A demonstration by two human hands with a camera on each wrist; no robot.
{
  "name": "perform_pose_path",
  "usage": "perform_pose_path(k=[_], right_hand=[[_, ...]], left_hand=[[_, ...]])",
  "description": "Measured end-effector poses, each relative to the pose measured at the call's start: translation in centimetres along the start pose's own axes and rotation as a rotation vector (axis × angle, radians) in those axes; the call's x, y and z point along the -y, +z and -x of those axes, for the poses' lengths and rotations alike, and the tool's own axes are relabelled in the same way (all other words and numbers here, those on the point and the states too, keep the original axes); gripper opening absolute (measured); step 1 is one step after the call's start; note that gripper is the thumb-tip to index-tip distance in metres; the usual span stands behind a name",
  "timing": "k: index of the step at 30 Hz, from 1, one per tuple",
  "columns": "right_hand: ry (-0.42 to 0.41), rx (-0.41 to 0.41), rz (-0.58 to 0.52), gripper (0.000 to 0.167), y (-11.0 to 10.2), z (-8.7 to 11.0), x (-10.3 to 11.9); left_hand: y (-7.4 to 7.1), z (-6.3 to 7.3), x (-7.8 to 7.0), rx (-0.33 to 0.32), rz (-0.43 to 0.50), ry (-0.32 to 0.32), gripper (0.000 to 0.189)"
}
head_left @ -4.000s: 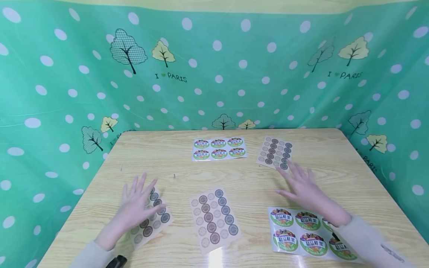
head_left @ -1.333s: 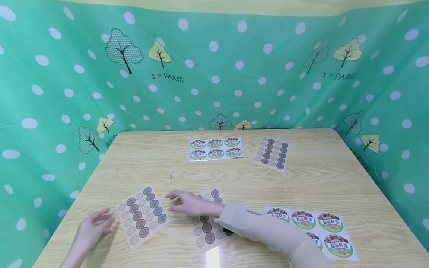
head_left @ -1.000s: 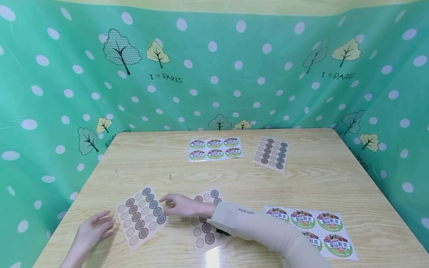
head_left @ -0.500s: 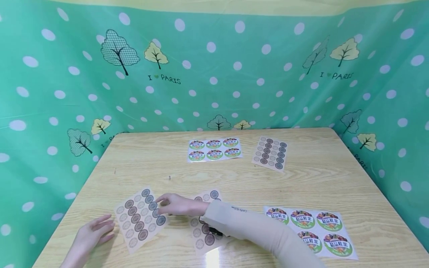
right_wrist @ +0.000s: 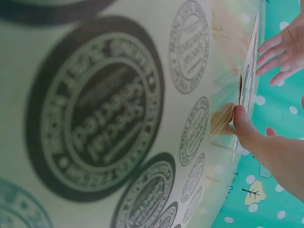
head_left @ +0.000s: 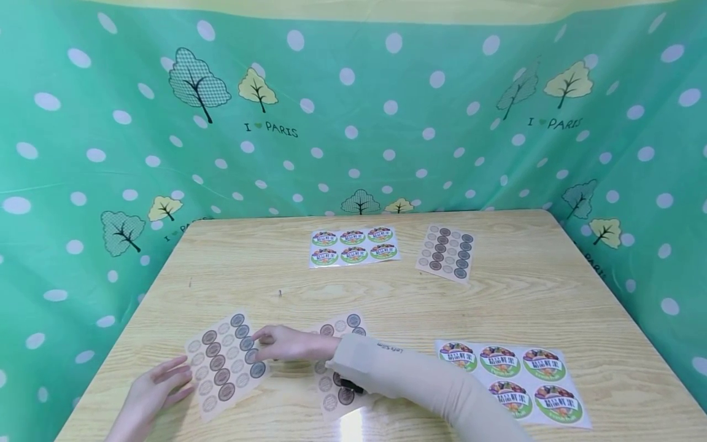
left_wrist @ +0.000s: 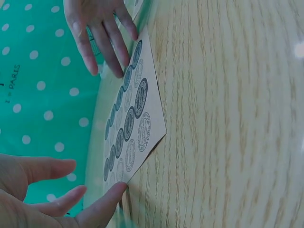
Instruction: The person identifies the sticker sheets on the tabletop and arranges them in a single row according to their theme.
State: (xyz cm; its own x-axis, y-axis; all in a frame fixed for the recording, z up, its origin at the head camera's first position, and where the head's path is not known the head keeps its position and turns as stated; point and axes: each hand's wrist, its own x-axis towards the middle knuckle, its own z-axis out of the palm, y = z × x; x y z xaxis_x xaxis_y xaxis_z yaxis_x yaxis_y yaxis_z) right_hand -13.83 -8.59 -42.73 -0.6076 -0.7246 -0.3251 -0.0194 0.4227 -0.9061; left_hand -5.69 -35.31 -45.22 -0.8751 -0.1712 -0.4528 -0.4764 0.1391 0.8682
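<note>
At the near left of the table lies a tilted brown sticker sheet (head_left: 223, 362) with rows of round seals. My left hand (head_left: 157, 390) touches its left side, fingers loosely bent; in the left wrist view a fingertip of the left hand (left_wrist: 47, 199) meets the sheet's edge, which sits slightly off the wood. From the opposite side, my right hand (head_left: 284, 344) touches the right edge. In the right wrist view the thumb of the right hand (right_wrist: 273, 152) rests against that edge. A second seal sheet (head_left: 345, 393) lies partly hidden under my right forearm.
Glossy fruit-label sheets lie at the near right (head_left: 552, 417) and far middle (head_left: 356, 245). Another seal sheet (head_left: 444, 252) lies at the far right. A green dotted curtain (head_left: 359, 110) closes off the back and sides of the wooden table (head_left: 386, 294).
Four seconds ago my hands were spread apart over the left sheet and far right. The right hand has crossed leftward to the left sheet, which has just shifted slightly left between both hands.
</note>
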Motion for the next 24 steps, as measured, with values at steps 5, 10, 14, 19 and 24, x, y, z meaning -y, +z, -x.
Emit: perform_pose_path(k=[5,10,14,19,24], right_hand=[[0.009,-0.002,-0.038,0.046,0.0,0.0,0.0],[0.014,0.0,-0.042,0.046,0.0,0.0,-0.1],[0.018,-0.002,-0.044,0.046,0.0,0.0,-0.1],[0.013,-0.015,-0.061,0.046,0.0,0.0,-0.1],[0.011,-0.018,-0.082,0.045,0.0,0.0,-0.1]], left_hand=[[0.9,1.4,-1.5,0.002,0.024,-0.016,0.065],[1.2,1.9,-2.1,0.013,0.093,-0.056,0.07],[0.9,1.9,-2.1,0.008,0.15,-0.081,0.072],[0.8,1.7,-2.2,0.018,0.177,-0.088,0.071],[0.7,1.4,-2.4,0.024,0.178,-0.101,0.072]])
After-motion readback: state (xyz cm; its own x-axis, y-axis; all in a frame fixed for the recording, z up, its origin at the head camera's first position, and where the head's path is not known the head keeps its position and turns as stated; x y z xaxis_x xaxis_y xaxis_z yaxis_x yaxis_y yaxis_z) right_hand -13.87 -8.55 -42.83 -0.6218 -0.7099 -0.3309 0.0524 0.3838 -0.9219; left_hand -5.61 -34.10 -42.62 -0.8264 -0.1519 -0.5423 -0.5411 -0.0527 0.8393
